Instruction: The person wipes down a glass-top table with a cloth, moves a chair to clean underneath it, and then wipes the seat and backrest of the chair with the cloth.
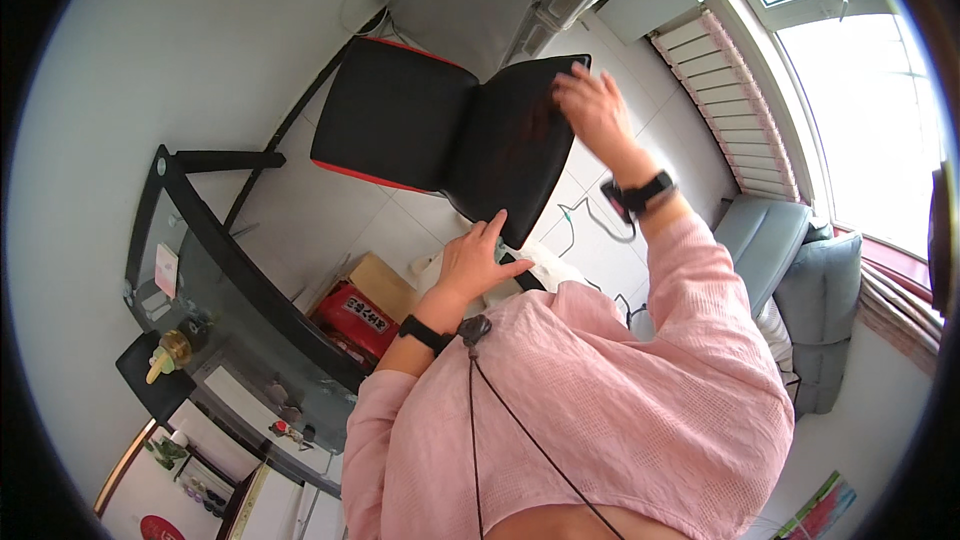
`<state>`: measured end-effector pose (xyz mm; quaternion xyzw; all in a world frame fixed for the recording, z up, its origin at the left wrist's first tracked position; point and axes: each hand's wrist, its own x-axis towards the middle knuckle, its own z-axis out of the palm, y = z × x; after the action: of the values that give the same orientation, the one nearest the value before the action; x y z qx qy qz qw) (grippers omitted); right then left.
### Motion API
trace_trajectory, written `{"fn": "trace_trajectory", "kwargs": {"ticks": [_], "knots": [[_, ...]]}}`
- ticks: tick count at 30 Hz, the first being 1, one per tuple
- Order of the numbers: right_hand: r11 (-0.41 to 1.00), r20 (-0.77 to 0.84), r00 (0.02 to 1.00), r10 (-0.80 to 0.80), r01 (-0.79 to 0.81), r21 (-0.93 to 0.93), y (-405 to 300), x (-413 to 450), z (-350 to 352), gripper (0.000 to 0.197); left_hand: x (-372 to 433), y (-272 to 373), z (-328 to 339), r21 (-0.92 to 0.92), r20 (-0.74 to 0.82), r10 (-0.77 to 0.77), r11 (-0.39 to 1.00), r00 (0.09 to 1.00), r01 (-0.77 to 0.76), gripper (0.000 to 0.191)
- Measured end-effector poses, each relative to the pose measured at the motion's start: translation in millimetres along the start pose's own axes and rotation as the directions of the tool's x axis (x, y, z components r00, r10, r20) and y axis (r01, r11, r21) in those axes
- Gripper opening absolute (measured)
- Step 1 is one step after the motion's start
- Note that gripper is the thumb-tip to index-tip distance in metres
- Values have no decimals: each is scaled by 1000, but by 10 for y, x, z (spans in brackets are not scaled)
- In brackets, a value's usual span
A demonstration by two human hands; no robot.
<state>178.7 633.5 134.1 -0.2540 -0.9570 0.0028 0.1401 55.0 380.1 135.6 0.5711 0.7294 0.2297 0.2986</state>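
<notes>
A black padded chair with red edging, its seat [397,109] toward the upper left, stands before me on the tiled floor. Its backrest [506,142] is nearest me. My left hand [476,251] is at the backrest's lower corner, thumb and fingers spread; whether it touches the corner is hard to tell. At the opposite upper corner, my right hand [596,109] is over the backrest's edge, blurred, fingers apart. Nothing shows in either hand. A dim reddish reflection lies on the black cover below the right hand. Both wrists wear black bands.
A glass-topped table [251,300] with a black frame stands at left, holding small items. Below its edge are a red package [356,319] and a cardboard box [382,285]. A cable [592,221] runs across the floor. A grey sofa [772,255] and radiator [727,105] line the window side.
</notes>
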Motion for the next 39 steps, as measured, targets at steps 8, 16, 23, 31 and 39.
{"fn": "trace_trajectory", "kwargs": {"ticks": [8,16,23,31,39], "knots": [[865,151,879,-453,391,316,-961,-433,104,9,111,-107,193,188,-52,48,981,997,-38,61],[981,-74,995,-65,77,177,-306,108,42,10,95,-155,54,387,-15,214,902,977,-192,59],[867,-36,967,-252,242,437,-1203,-304,65,13,-197,-340,-193,432,-34,244,878,969,-206,46],[968,113,972,-208,188,164,-736,131,44,10,-624,-503,-320,448,-125,131,892,983,-62,54],[806,395,726,-562,373,461,-1887,-207,110,13,-814,-585,-65,300,-193,-9,952,981,67,29]]}}
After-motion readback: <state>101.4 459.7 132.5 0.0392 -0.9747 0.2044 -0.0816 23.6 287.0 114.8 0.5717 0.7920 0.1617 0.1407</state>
